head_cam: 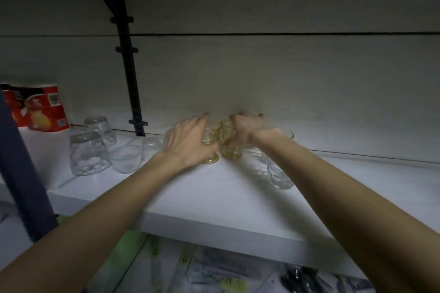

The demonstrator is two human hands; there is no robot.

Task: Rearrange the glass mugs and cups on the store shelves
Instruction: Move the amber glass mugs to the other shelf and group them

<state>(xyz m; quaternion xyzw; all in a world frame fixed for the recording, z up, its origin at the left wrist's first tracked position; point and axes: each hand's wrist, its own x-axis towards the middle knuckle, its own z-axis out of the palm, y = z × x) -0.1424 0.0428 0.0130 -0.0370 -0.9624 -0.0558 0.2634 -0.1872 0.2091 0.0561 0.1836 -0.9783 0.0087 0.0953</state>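
Two small amber footed glass cups stand side by side near the back of the white shelf (214, 188). My left hand (188, 140) is wrapped around the left amber cup (210, 137). My right hand (247, 129) grips the right amber cup (229, 150) from its right side. Both cups rest upright on the shelf and nearly touch each other. To the left stand clear glasses: two large dimpled ones upside down (87, 154) (100, 126) and a low clear cup (126, 158). Under my right forearm sit more clear glasses (278, 173).
A red and white paper-wrapped pack (40, 109) lies at the far left against the back wall. A dark bracket post (131, 83) runs up the back panel. A dark upright (21, 169) stands at the shelf's left front. Packaged goods lie on the shelf below (214, 271).
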